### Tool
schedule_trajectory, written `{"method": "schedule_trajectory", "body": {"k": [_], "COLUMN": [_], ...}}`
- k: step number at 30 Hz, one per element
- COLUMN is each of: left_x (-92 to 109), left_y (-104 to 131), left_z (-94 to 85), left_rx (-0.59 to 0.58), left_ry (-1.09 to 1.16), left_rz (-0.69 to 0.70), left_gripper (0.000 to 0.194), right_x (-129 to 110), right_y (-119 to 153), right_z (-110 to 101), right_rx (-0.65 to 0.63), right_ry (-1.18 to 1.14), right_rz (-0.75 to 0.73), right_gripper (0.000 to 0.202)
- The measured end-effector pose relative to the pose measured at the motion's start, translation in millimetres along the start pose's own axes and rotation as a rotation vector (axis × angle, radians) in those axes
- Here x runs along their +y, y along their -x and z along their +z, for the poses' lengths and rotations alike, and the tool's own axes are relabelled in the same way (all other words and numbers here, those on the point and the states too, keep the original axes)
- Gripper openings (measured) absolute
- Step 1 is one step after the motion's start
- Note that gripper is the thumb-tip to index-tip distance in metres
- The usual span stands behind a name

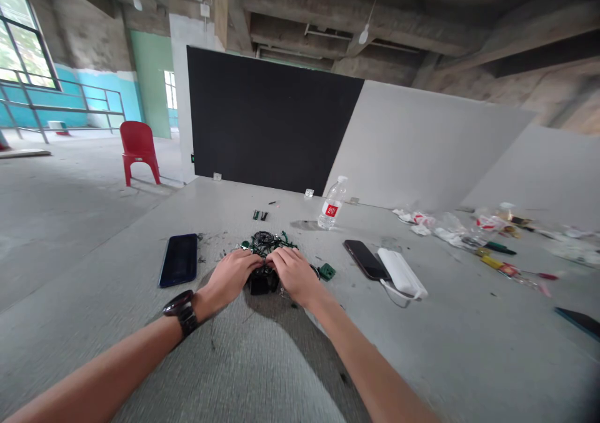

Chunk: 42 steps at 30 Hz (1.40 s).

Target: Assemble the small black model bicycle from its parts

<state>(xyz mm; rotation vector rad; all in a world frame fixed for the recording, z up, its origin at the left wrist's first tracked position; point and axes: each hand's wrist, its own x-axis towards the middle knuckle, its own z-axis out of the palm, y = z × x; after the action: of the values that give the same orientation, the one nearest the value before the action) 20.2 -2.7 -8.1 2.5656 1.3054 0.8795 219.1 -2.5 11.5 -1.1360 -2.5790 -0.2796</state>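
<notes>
My left hand (233, 276) and my right hand (293, 274) meet over a tangle of small dark parts on the grey tabletop, with fingertips closed and almost touching. What the fingers pinch is hidden beneath them. A black box-shaped part (263, 283) shows just below the fingertips. Beyond them lies a round, spoked black part (264, 240) among dark green and black wire-like pieces. To the right of my right hand rests a small green plate-like piece (327, 272). A dark watch (182, 310) is on my left wrist.
A dark phone (179, 260) lies at left. On the right are another phone (366, 259), a white power bank (402, 273) with a cable, and a water bottle (330, 210). Clutter (450, 228) covers the far right. A black panel (276, 123) bounds the back.
</notes>
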Motion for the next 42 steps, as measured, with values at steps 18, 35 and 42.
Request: {"method": "schedule_trajectory", "body": {"k": [18, 35, 42], "left_x": [-5.5, 6.3, 16.3], "left_y": [2.1, 12.2, 10.6], "left_z": [3.3, -8.0, -9.3], "left_rx": [0.042, -0.102, -0.172], "left_ry": [-0.035, -0.427, -0.444], "left_rz": [-0.124, -0.167, -0.025], "left_gripper": [0.025, 0.037, 0.023], "right_x": [3.4, 14.4, -1.8], "right_y": [4.2, 5.3, 5.2], "right_z": [-4.6, 3.9, -8.4], "right_rx": [-0.033, -0.02, -0.015], "right_ry": [-0.026, 0.014, -0.089], "right_rz": [0.072, 0.187, 0.108], "right_gripper": [0.031, 0.017, 0.034]}}
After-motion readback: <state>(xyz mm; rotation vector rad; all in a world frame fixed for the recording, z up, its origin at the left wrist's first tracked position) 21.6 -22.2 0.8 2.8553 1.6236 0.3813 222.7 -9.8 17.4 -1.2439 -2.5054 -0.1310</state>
